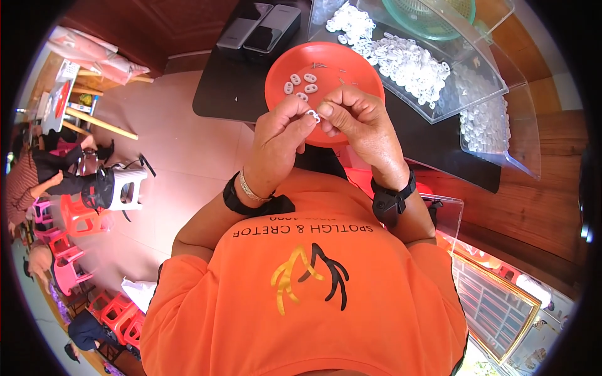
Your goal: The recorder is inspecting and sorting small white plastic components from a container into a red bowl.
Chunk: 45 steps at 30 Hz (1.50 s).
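Above the near side of a round red plate [276,74], my two hands meet fingertip to fingertip. My left hand [279,135] pinches a small white plastic piece with two round holes [314,116] between thumb and forefinger. Right beside it, the thumb and forefinger of my right hand [364,125] are pressed together; whatever they hold is too small or hidden to name. Several similar white two-hole pieces [310,78] lie in the plate to the left. Thin metal pins [320,65] are scattered toward its far side.
The plate rests on a dark table [216,94]. Two phones [273,28] lie at its far left. At the right, a clear plastic bin [433,116] holds a heap of white pieces [411,66], near a green basket [433,15]. Red stools [116,310] and people occupy the left.
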Available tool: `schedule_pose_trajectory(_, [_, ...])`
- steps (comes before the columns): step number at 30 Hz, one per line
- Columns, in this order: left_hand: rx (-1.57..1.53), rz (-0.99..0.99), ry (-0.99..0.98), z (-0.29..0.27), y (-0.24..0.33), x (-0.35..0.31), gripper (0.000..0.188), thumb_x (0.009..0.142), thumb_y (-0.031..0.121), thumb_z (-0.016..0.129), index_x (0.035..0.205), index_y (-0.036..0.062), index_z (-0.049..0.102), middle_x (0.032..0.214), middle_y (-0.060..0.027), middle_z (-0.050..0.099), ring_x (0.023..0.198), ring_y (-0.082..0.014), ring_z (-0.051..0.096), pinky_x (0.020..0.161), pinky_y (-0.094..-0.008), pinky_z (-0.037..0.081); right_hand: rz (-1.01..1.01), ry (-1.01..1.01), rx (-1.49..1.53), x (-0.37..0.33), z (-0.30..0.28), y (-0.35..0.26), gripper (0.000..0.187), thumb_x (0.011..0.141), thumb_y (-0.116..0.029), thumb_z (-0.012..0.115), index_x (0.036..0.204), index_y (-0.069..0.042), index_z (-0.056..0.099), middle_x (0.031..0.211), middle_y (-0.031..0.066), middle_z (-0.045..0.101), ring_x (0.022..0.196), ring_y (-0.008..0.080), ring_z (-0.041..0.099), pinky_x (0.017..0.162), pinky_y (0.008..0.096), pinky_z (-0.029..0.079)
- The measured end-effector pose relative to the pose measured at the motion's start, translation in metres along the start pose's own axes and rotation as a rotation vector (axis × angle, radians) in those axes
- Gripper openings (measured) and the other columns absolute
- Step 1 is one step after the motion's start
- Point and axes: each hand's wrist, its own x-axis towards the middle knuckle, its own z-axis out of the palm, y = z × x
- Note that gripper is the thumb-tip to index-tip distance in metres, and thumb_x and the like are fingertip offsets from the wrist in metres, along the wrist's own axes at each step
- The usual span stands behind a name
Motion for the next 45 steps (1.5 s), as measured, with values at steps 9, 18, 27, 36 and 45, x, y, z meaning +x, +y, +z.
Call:
schedule_pose_trajectory(9, [0.114,0.083,-0.006,0.000,-0.011,0.001,0.015,0.088,0.009,0.053,0.078,0.0007,0.045,0.065,-0.0008,0.041,0.059,-0.0062,0.035,0.051,-0.0240,0.033,-0.090,0.027,-0.317,-0.003,0.001,-0.002,0.011,0.086,-0.009,0.064,0.080,-0.001,0.060,0.062,0.0038,0.054,0.055,0.0089,0.046,0.051,0.0254,0.039])
schedule_pose_trajectory(18, [0.011,-0.069,-0.024,-0.001,-0.002,0.004,0.019,0.091,0.018,0.053,0.077,0.0059,0.049,0.059,0.0031,0.043,0.049,-0.0052,0.040,0.044,-0.0201,0.029,-0.104,-0.015,-0.255,0.003,-0.006,0.002,0.014,0.088,-0.014,0.064,0.086,0.000,0.063,0.068,0.0049,0.058,0.059,0.0082,0.049,0.053,0.0254,0.041])
schedule_pose_trajectory(27, [-0.076,-0.104,0.032,-0.012,-0.001,0.004,0.018,0.090,0.020,0.049,0.078,0.0062,0.049,0.060,0.0012,0.044,0.049,-0.0071,0.041,0.046,-0.0203,0.029,-0.220,-0.057,-0.984,-0.005,-0.039,-0.013,0.013,0.076,-0.012,0.068,0.087,-0.006,0.066,0.081,0.0076,0.062,0.073,0.0256,0.060,0.064,0.0350,0.048])
schedule_pose_trajectory(36, [-0.081,-0.113,0.018,-0.012,0.002,0.004,0.018,0.090,0.020,0.049,0.078,0.0062,0.049,0.060,0.0012,0.046,0.049,-0.0071,0.042,0.046,-0.0200,0.029,-0.265,-0.158,-1.329,0.004,-0.029,0.003,0.010,0.078,-0.015,0.064,0.082,-0.007,0.064,0.082,0.0075,0.059,0.086,0.0265,0.059,0.071,0.0386,0.049])
schedule_pose_trajectory(45, [-0.078,-0.089,0.009,-0.012,0.002,0.005,0.018,0.090,0.021,0.049,0.080,0.0065,0.050,0.062,0.0002,0.051,0.053,-0.0071,0.046,0.048,-0.0193,0.031,0.001,0.004,-0.676,0.008,-0.027,0.007,0.010,0.082,-0.007,0.064,0.090,-0.003,0.060,0.080,0.0073,0.064,0.073,0.0186,0.062,0.067,0.0282,0.049])
